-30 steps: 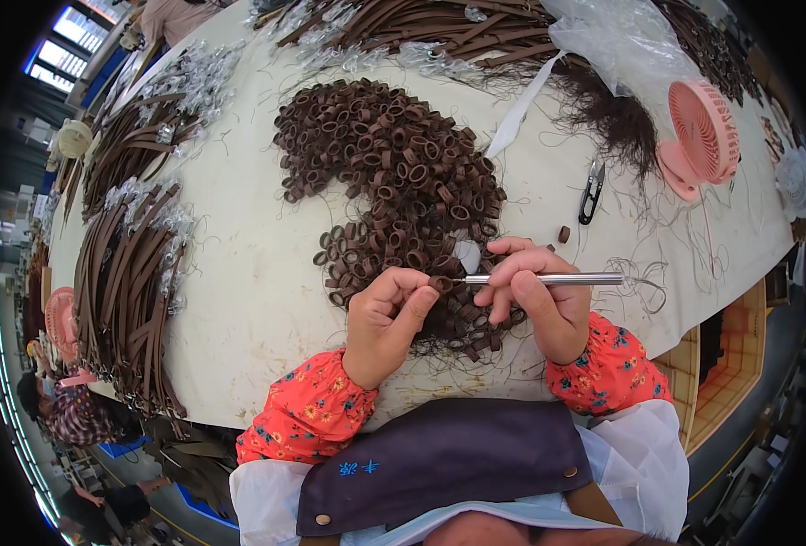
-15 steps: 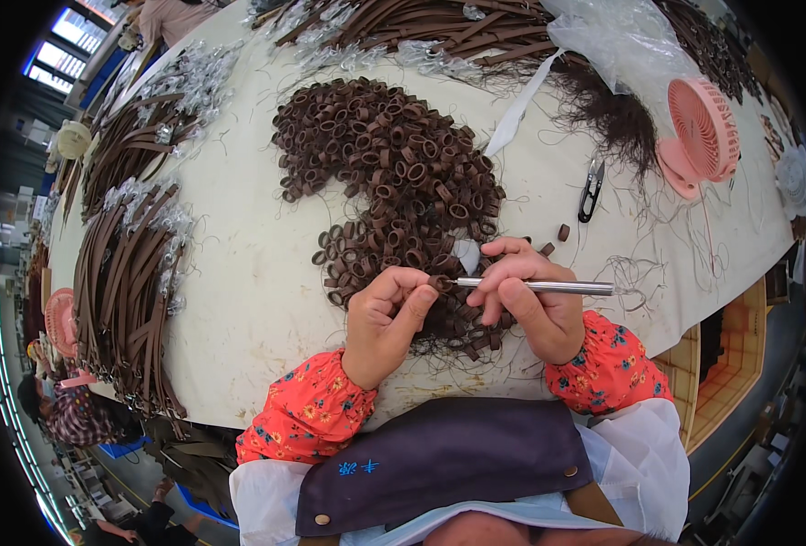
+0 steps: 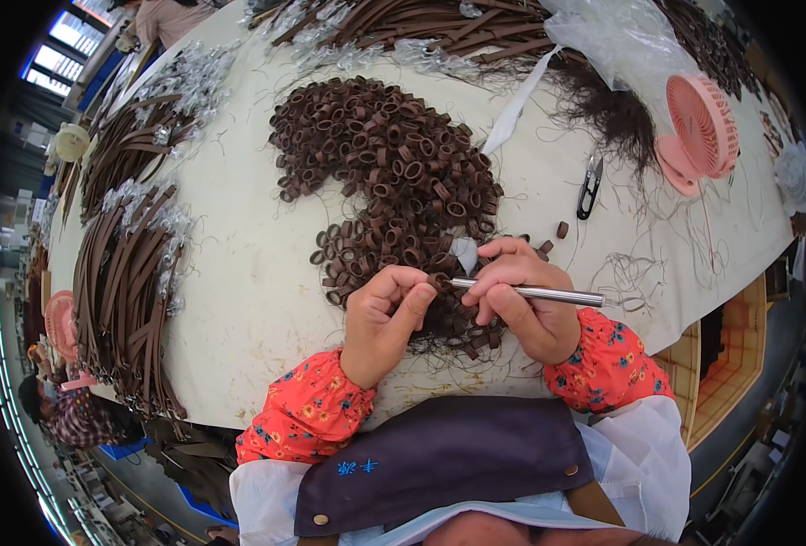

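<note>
Between the thumb and forefinger of my left hand (image 3: 386, 318) is a small brown strap loop (image 3: 440, 283). My right hand (image 3: 532, 298) pinches a slim silver metal pen-like tool (image 3: 557, 294), its tip reaching the loop and its back end pointing right. What kind of tip it has is too small to make out. Both hands hover over the near edge of a large pile of brown strap loops (image 3: 394, 164). A white scrap (image 3: 464, 252) lies in the pile beside my right fingers.
Bundles of brown straps (image 3: 125, 300) with plastic-wrapped ends lie on the left of the white table (image 3: 248, 273) and more along the back. Thread snips (image 3: 589, 188) and a pink fan (image 3: 699, 132) stand at the right, near loose threads. A wooden crate (image 3: 726, 364) sits beyond the table's right edge.
The tool's back end has swung slightly lower and to the left, with my right hand shifting a little. My left hand keeps hold of the loop in nearly the same place.
</note>
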`<state>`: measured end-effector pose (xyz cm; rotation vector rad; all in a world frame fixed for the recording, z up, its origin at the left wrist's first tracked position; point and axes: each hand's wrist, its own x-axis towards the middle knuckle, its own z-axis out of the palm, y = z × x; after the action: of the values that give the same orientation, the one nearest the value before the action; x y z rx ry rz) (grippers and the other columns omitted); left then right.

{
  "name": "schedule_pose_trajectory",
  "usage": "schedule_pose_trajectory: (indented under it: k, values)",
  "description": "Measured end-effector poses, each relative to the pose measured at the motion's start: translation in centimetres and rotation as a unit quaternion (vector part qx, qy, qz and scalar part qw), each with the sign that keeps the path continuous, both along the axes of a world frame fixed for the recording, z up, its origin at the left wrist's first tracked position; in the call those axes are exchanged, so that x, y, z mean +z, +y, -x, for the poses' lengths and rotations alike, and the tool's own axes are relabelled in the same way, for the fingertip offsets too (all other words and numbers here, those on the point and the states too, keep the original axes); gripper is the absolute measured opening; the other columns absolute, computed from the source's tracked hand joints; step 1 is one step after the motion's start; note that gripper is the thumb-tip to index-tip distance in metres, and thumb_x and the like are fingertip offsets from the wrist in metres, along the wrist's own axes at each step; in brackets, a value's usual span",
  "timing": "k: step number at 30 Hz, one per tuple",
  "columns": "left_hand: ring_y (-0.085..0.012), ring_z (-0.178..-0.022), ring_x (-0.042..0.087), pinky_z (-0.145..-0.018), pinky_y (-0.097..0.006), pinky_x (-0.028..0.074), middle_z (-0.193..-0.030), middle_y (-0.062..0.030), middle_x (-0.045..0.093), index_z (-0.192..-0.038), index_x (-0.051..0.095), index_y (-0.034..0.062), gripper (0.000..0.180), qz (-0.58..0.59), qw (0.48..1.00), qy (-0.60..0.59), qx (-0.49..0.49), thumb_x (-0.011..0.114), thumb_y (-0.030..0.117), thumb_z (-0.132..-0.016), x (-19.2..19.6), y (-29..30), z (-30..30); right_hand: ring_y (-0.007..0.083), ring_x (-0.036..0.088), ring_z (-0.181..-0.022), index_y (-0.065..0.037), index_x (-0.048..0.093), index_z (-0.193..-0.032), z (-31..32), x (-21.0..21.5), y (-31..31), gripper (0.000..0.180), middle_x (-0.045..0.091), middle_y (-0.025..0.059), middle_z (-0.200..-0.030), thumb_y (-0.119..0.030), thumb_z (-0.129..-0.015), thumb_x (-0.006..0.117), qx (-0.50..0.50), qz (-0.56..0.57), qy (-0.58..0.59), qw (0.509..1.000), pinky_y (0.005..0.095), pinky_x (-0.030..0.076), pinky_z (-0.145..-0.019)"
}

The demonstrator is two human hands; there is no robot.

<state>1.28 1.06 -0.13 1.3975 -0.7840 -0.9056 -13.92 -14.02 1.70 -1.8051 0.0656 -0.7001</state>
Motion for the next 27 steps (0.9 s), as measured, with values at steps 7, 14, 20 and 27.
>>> schedule_pose_trajectory:
  k: [7,14,20,27]
  values:
    - [-0.0030,-0.057,0.042,-0.052,-0.019,0.034,-0.070,0.0029,0.052,-0.103,0.052,0.0015,0.013,0.036,0.996,0.079,0.011,0.053,0.014,-0.099,-0.4,-0.2,-0.2,0.0174,0.064,-0.068,-0.005,0.062,-0.099,0.0,0.0,0.7,0.009,0.066,0.0041,-0.085,-0.012,-0.092,0.061,-0.066,-0.126,0.019,0.990,0.0352,0.049,-0.082]
    - [-0.0045,-0.058,0.040,-0.055,-0.020,0.032,-0.072,0.0032,0.048,-0.106,0.050,0.0033,0.013,0.105,0.961,0.254,-0.031,0.050,0.016,-0.100,-1.0,-0.3,-0.4,0.0287,0.060,-0.088,-0.007,0.059,-0.105,-1.8,-1.5,1.3,0.031,0.062,0.0093,-0.092,-0.007,-0.077,0.072,-0.070,0.202,0.058,0.975,0.0383,0.046,-0.078]
    - [-0.0049,-0.059,0.040,-0.056,-0.020,0.032,-0.073,0.0033,0.049,-0.106,0.050,0.0046,0.013,0.108,0.940,0.321,-0.046,0.050,0.016,-0.100,-1.0,-0.4,-0.3,0.0297,0.060,-0.087,-0.008,0.058,-0.103,-2.1,-2.1,1.4,0.034,0.061,0.0091,-0.090,-0.005,-0.072,0.072,-0.085,0.195,0.045,0.976,0.0386,0.044,-0.077]
    - [-0.0034,-0.061,0.043,-0.054,-0.017,0.032,-0.072,0.0026,0.050,-0.101,0.051,0.0060,0.008,0.046,0.988,0.145,-0.031,0.053,0.013,-0.098,0.3,0.0,-0.1,0.0301,0.062,-0.082,-0.007,0.058,-0.100,-1.8,-2.1,1.4,0.035,0.063,0.0099,-0.087,0.001,-0.068,0.068,-0.118,0.139,0.044,0.982,0.0391,0.049,-0.073]
